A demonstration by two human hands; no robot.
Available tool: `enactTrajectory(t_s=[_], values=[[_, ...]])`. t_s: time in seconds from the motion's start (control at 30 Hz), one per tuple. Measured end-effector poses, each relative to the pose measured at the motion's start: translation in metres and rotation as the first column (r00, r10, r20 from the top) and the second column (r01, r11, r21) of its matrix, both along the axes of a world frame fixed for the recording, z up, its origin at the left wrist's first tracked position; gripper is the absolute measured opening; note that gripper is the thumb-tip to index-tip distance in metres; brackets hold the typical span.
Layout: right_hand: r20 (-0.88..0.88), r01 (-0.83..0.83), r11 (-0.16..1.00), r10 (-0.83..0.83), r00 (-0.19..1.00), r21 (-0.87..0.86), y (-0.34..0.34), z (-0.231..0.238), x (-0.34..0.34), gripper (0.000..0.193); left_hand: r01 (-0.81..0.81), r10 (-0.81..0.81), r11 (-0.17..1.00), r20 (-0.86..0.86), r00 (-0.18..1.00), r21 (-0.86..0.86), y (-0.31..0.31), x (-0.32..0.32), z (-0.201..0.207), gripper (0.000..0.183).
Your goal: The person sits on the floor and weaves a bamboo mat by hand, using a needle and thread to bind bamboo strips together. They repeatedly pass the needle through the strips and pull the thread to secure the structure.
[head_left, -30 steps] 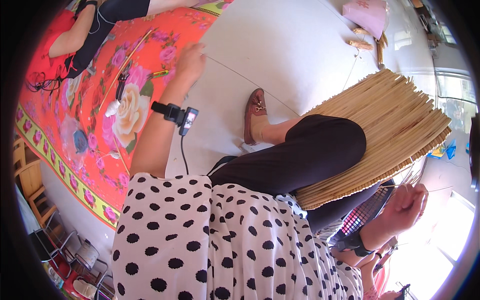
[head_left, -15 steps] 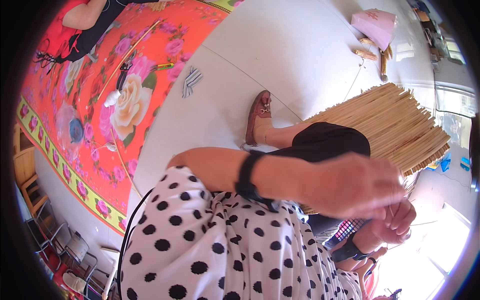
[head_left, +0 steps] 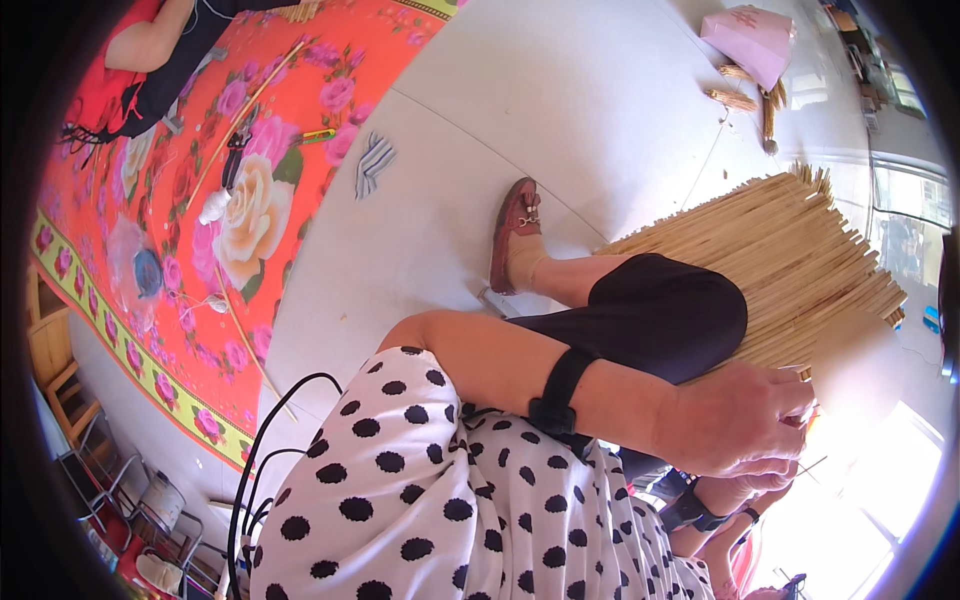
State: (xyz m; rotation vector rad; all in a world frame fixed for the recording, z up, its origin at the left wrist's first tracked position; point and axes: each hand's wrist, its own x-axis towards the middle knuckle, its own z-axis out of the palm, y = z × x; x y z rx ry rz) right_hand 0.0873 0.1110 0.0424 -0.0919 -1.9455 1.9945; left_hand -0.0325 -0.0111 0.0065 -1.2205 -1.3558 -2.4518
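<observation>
Person's L hand (head_left: pixel 738 420) is reaching across the lap from the left, w/ fingers bunching together at the near, lower edge of the straw-stick mat (head_left: pixel 790 265); can't tell if they're pinching anything. R hand (head_left: pixel 720 490) is sitting mostly hidden just below it, so can't tell its grip. The mat's lying right of the black-clad knee (head_left: pixel 680 300), sticks running side by side & ends showing uneven along the far right edge. A thin dark line (head_left: pixel 815 466) is sticking out just right of the hands, & a pale blur is covering the mat's lower right corner. Black strap (head_left: pixel 562 390) is circling the L forearm; white dress w/ black dots (head_left: pixel 410 480) is draping over the lap. Brown-red shoe (head_left: pixel 516 225) is standing on the pale floor (head_left: pixel 450 200), w/ a striped cloth (head_left: pixel 375 165) lying nr it. Off left, a red floral sheet (head_left: pixel 215 385) is spreading out, carrying a yellow-green tool (head_left: pixel 318 136), a long thin stick (head_left: pixel 245 115) & a clear bag w/ sth blue (head_left: pixel 148 272). Co-worker's bare arm (head_left: pixel 150 45) is showing top left; pink bag (head_left: pixel 750 42) & straw bundles (head_left: pixel 735 99) are lying top right.
</observation>
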Motion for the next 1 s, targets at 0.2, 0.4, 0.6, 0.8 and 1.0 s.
enactTrajectory(t_s=[0.2,0.4,0.6,0.8,1.0], values=[[-0.032,0.269,0.944,-0.268,0.963,0.194,0.010,-0.011,-0.006,0.022,0.126,-0.126,0.990,0.010,0.992,0.059,0.009,-0.011,-0.001,0.010],[-0.143,0.691,0.620,-0.697,0.703,0.372,0.028,-0.006,-0.025,0.026,0.575,-0.551,0.818,0.344,0.760,0.039,-0.001,-0.068,0.003,0.011],[-0.002,0.627,0.635,-0.702,0.712,0.453,0.038,-0.028,-0.015,0.026,0.585,-0.549,0.807,0.458,0.699,0.073,0.004,-0.095,0.021,0.014],[-0.006,0.494,0.404,-0.770,0.638,0.770,0.025,-0.027,-0.054,0.056,0.447,-0.390,0.892,0.381,0.838,-0.070,-0.002,-0.113,0.042,0.020],[-0.042,0.546,0.416,-0.767,0.640,0.727,0.030,-0.045,-0.070,0.039,0.247,-0.213,0.953,0.192,0.958,-0.175,-0.049,-0.172,0.054,0.021]])
